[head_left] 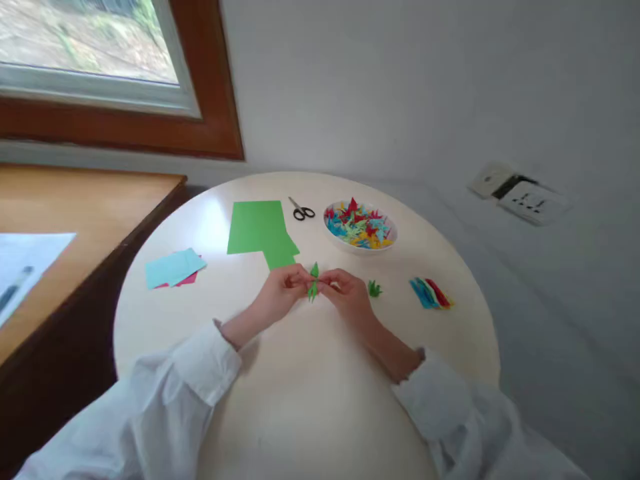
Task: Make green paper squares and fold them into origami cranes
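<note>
While both hands [281, 291] [349, 295] pinch a spiky green paper piece [315, 271] | flat green sheets [257, 227] lie beyond

On the table [320, 373], an origami piece [315, 271] was held btwn the L hand [283, 291] & R hand [349, 293]. Behind the L hand, paper sheets [257, 228] were laid, w/ scissors [302, 210] just R of them; farther R was set a bowl [356, 250], filled w/ origami cranes [357, 225]. R of the R hand, folded paper bits [374, 289] were placed, then folded strips [431, 293] at far R. Paper slips [173, 268] were stacked far L.
</note>
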